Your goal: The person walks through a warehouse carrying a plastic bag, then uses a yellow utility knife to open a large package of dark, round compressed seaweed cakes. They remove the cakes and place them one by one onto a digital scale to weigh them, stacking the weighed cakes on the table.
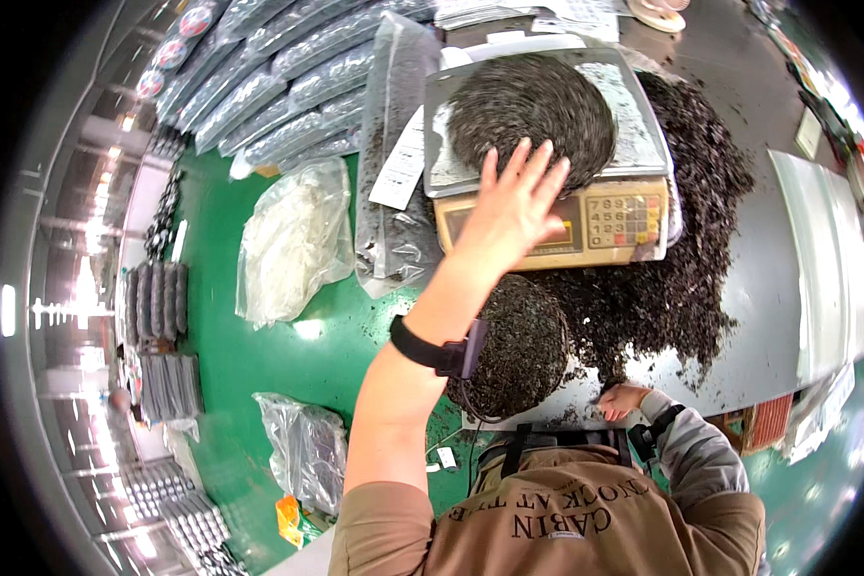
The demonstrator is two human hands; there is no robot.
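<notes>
On the pan of a beige counter scale (586, 252) lies a round dark mass (523, 101), streaked by motion blur; its exact kind is unclear. My left hand (514, 197) is open, fingers spread, its fingertips at the near edge of this mass and its palm over the scale's front. A round container filled with dark flakes (518, 350) sits below my left forearm. At the table's near edge my right hand (622, 401) rests with curled fingers, beside the loose dark flakes (634, 312). Whatever it may hold is hidden.
Filled plastic bags (298, 86) are stacked at the far left. A long clear bag (389, 230) with a paper slip lies left of the scale. Clear plastic bags (298, 240) lie over the green floor. Flat plastic sheets (821, 269) lie at the table's right.
</notes>
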